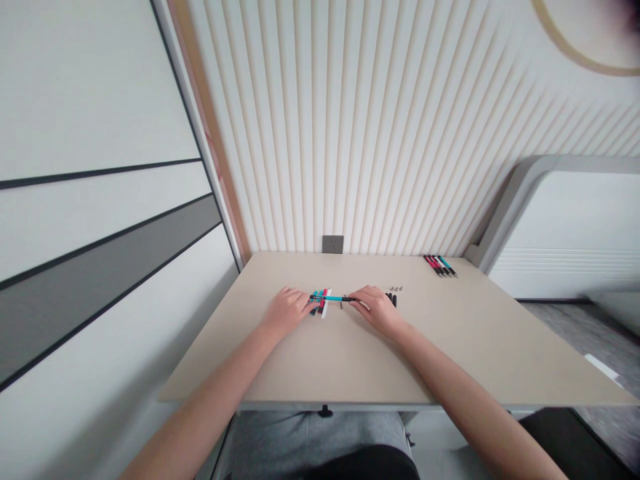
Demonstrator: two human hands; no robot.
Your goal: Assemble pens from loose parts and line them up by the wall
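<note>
A teal pen (331,298) is held level just above the beige table (450,347) between my two hands. My left hand (286,309) pinches its left end, fingers curled. My right hand (375,308) grips its right end, fingers closed. Under the pen lie a few loose pen parts (320,304): teal, red, black and one white. Small dark pieces (393,297) rest just right of my right hand, with tiny bits (395,289) behind them.
A row of assembled pens (440,265), red, black and teal, lies at the table's back right near the slatted wall. A grey wall socket (333,244) sits at the table's back edge. A grey-framed bed headboard (505,220) stands to the right.
</note>
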